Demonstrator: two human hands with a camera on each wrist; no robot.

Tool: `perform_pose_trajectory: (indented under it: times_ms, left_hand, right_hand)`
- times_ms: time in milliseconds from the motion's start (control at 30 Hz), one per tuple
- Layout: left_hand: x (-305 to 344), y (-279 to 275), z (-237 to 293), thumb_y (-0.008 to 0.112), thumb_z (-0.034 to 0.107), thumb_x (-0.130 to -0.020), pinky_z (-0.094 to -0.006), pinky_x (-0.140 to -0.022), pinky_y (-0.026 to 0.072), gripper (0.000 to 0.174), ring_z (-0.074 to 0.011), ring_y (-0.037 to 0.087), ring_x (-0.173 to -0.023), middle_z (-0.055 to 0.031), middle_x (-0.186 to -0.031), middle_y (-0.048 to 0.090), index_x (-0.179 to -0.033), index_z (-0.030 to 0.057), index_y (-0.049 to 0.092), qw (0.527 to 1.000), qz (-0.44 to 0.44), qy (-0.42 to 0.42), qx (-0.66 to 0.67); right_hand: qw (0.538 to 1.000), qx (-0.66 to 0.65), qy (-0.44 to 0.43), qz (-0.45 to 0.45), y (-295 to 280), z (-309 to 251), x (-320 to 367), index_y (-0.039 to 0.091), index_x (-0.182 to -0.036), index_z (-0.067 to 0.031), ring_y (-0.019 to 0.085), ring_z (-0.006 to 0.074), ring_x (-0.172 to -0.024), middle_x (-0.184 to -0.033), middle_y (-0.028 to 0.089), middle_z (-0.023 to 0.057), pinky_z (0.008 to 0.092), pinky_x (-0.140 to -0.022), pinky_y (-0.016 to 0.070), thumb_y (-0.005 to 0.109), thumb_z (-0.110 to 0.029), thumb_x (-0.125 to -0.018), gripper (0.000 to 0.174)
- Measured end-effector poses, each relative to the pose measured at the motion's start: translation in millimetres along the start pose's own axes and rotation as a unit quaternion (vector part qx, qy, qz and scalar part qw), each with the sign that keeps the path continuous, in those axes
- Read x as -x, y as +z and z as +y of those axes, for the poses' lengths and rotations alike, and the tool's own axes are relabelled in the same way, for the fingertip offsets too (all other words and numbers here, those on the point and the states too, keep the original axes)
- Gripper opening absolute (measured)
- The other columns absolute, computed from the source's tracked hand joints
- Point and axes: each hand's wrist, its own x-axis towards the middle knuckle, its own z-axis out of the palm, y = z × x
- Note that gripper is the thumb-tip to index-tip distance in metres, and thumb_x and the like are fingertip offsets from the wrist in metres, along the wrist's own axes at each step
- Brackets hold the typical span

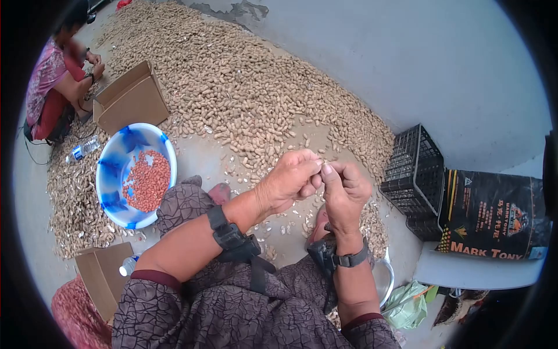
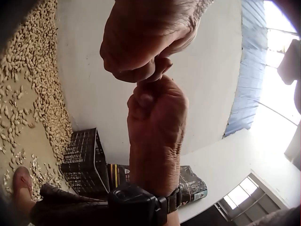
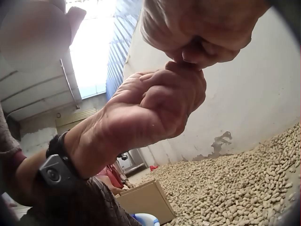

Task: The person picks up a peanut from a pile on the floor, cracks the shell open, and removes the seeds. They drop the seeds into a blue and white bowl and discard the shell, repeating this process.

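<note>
Over the floor in the head view, the left hand point(image 1: 289, 181) and the right hand point(image 1: 347, 195) meet at their fingertips. Between them they pinch a small peanut point(image 1: 322, 162), mostly covered by thumbs and fingers. The left wrist view has the left hand point(image 2: 148, 40) above, its fingertips touching those of the right hand point(image 2: 157, 113). In the right wrist view the right hand point(image 3: 202, 35) covers the contact point, with the curled left hand point(image 3: 155, 103) below. A large heap of unshelled peanuts point(image 1: 232, 87) lies beyond the hands.
A blue-and-white basin point(image 1: 107, 174) holds red kernels point(image 1: 148, 183) at the left. Cardboard boxes point(image 1: 132, 99) and a bottle point(image 1: 83, 149) are nearby; another person point(image 1: 52, 87) crouches at upper left. Black crates point(image 1: 414, 174) and a printed sack point(image 1: 494, 215) stand at the right by the wall.
</note>
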Motion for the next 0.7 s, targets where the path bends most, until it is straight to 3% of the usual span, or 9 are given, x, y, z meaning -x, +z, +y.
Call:
perform_pose_trajectory:
  times_ms: [33,100,233,533,600,700]
  left_hand:
    - [-0.4,-2.7,0.7,0.046,0.012,-0.085,-0.0163,-0.036,0.0292,0.013,-0.0051,0.039,-0.042,-0.0034,-0.063,0.050,-0.087,0.0000,0.049,0.999,-0.013,-0.032,0.023]
    - [-2.1,-7.8,2.8,0.045,0.011,-0.082,-0.0165,-0.035,0.0286,0.012,-0.0054,0.040,-0.042,-0.0039,-0.062,0.050,-0.084,-0.0001,0.049,0.998,-0.028,-0.048,0.040]
    - [-3.6,-9.8,6.4,0.041,0.007,-0.077,-0.0172,-0.031,0.0270,0.012,-0.0064,0.042,-0.040,-0.0061,-0.061,0.050,-0.077,-0.0011,0.050,0.996,-0.049,-0.057,0.054]
    - [-1.1,-10.1,10.0,0.041,0.004,-0.073,-0.0179,-0.032,0.0263,0.014,-0.0073,0.043,-0.042,-0.0075,-0.063,0.052,-0.082,-0.0026,0.051,0.995,-0.060,-0.034,0.069]
    - [0.1,-8.8,11.1,0.042,0.005,-0.075,-0.0181,-0.032,0.0266,0.013,-0.0068,0.043,-0.043,-0.0070,-0.063,0.052,-0.082,-0.0022,0.051,0.995,-0.071,-0.027,0.072]
    - [3.3,-2.5,11.7,0.044,0.004,-0.079,-0.0168,-0.039,0.0303,0.012,-0.0057,0.041,-0.046,-0.0068,-0.066,0.052,-0.088,-0.0029,0.049,0.998,-0.057,-0.018,0.024]
  right_hand:
    - [1.000,0.002,0.004,-0.002,0.0,1.6,-0.3,0.057,-0.075,0.0006,0.048,0.0042,-0.055,-0.060,0.055,0.0004,0.0190,-0.047,0.0370,0.056,0.000,-0.078,0.003]
    - [0.992,0.085,-0.097,-0.002,-0.4,4.9,-1.6,0.057,-0.074,0.0000,0.050,0.0063,-0.053,-0.059,0.056,0.0030,0.0209,-0.047,0.0387,0.057,0.002,-0.076,0.003]
    - [0.980,0.137,-0.142,-0.037,-1.9,1.6,-2.7,0.057,-0.073,-0.0006,0.051,0.0087,-0.052,-0.059,0.056,0.0048,0.0222,-0.047,0.0394,0.057,0.003,-0.075,0.004]
    - [0.995,0.046,-0.085,-0.038,-0.6,-2.9,-3.9,0.056,-0.078,0.0025,0.052,0.0071,-0.054,-0.063,0.058,0.0050,0.0196,-0.047,0.0408,0.055,0.001,-0.078,0.002]
    - [0.999,-0.042,0.029,-0.016,-2.1,-3.7,-4.2,0.056,-0.079,0.0020,0.050,0.0052,-0.053,-0.065,0.058,0.0037,0.0185,-0.045,0.0388,0.054,-0.002,-0.081,0.005]
    - [0.993,-0.088,0.082,-0.011,-6.0,-7.4,-5.6,0.056,-0.079,0.0008,0.047,0.0034,-0.051,-0.064,0.057,0.0022,0.0167,-0.044,0.0356,0.054,-0.006,-0.082,0.008]
